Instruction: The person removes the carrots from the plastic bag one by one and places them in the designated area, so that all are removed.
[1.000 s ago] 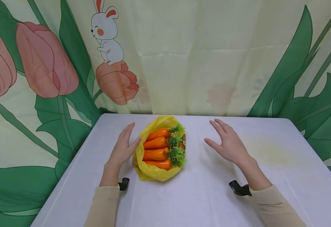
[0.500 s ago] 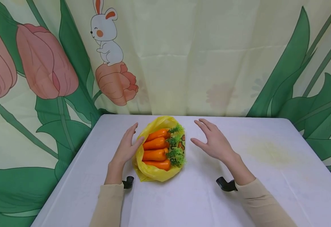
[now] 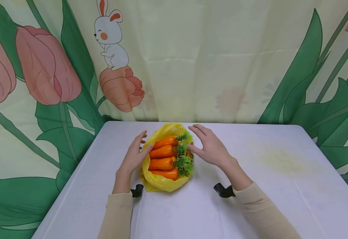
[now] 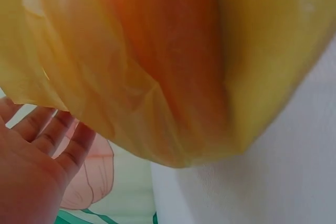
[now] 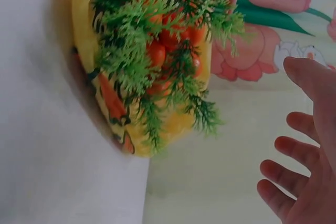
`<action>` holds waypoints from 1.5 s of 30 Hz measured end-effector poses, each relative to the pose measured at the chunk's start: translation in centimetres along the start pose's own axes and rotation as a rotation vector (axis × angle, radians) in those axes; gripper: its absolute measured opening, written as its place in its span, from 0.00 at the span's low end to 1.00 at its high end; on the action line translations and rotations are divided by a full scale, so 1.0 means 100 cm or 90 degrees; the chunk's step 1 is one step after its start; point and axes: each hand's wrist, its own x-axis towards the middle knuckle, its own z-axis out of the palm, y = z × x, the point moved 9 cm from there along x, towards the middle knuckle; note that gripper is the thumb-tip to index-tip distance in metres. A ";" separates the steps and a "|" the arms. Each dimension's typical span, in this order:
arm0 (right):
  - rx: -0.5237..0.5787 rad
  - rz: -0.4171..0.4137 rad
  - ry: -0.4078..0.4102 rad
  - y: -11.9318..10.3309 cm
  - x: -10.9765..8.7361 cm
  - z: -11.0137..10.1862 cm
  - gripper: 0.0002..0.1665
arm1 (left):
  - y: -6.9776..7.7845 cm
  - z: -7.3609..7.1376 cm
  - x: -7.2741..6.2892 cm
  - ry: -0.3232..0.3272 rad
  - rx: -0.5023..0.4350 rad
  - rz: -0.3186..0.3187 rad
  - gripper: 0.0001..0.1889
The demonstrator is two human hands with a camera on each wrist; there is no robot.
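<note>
On the white-covered table rests a yellow plastic bag, its mouth spread wide. Several orange carrots with green leafy tops lie inside, tops toward the right. My left hand is at the bag's left side, fingers relaxed and thumb over the rim; in the left wrist view its fingertips sit right at the yellow plastic. From the right, my right hand reaches in with spread fingers, thumb close to the leafy tops. The right wrist view shows a gap between that hand and the bag.
The table carries a white cloth with a faint yellowish stain at the right. Behind it hangs a curtain printed with tulips and a rabbit. A black wrist camera mount sticks out beside each sleeve.
My right hand has moved left, from well off the bag to its right edge. The left hand has shifted slightly right against the bag. Bag and carrots stay in place.
</note>
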 end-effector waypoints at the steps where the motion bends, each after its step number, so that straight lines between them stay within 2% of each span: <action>1: 0.003 -0.004 -0.001 -0.003 0.002 0.001 0.42 | 0.000 0.000 0.000 0.000 -0.004 0.000 0.36; 10: 0.019 -0.046 -0.018 -0.028 0.016 0.014 0.39 | -0.001 0.005 0.002 -0.006 -0.037 -0.015 0.35; 16: 0.020 -0.053 -0.056 -0.047 0.024 0.025 0.38 | -0.002 0.007 0.002 -0.009 -0.046 -0.023 0.34; 25: 0.023 -0.096 -0.115 -0.070 0.027 0.047 0.36 | -0.005 0.011 0.002 -0.008 -0.054 -0.041 0.34; 33: 0.018 -0.115 -0.187 -0.082 0.024 0.068 0.35 | -0.005 0.016 0.003 -0.014 -0.063 -0.048 0.32; 41: -0.004 -0.126 -0.232 -0.089 0.022 0.085 0.31 | -0.010 0.017 0.004 -0.013 -0.070 -0.064 0.31; 45: -0.035 -0.120 -0.253 -0.091 0.021 0.091 0.30 | -0.009 0.017 0.005 -0.008 -0.081 -0.059 0.30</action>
